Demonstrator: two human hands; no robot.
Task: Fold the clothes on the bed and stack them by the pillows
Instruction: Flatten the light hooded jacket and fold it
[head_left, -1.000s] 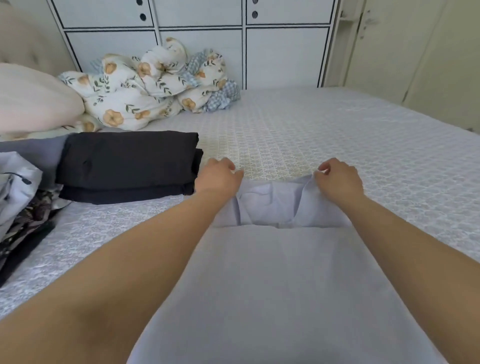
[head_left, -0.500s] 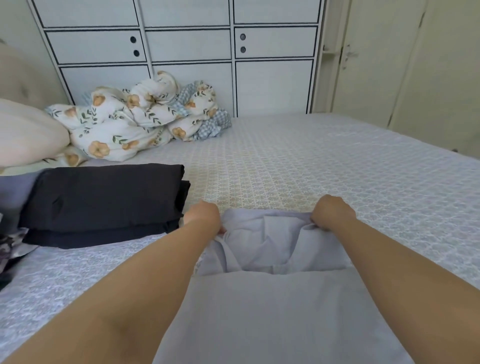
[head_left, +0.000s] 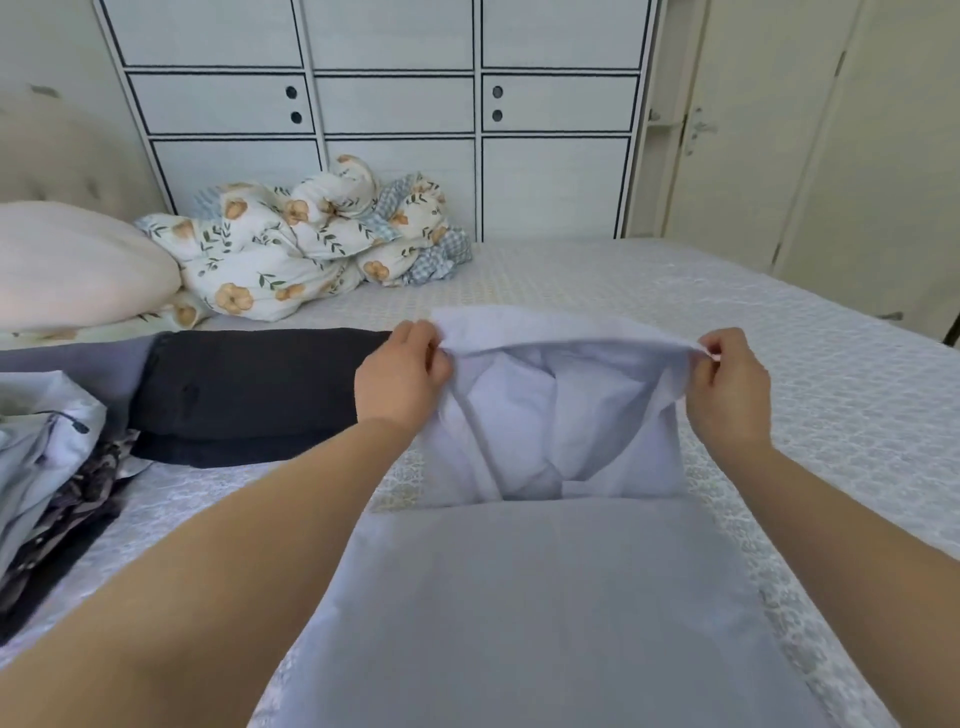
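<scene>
A pale lavender garment lies lengthwise on the bed in front of me. My left hand and my right hand each pinch a corner of its far end, which is lifted off the bed so its paler inside shows. To the left lies a folded black garment on top of a grey one. A pink pillow sits at the far left by the headboard.
A crumpled floral duvet sits by the white cabinet wall. Loose unfolded clothes are heaped at the left edge. The patterned bedspread stretches to the right, with cream doors beyond it.
Both hands have raised the garment's far end off the bed and drawn it up toward me. The view has tilted upward.
</scene>
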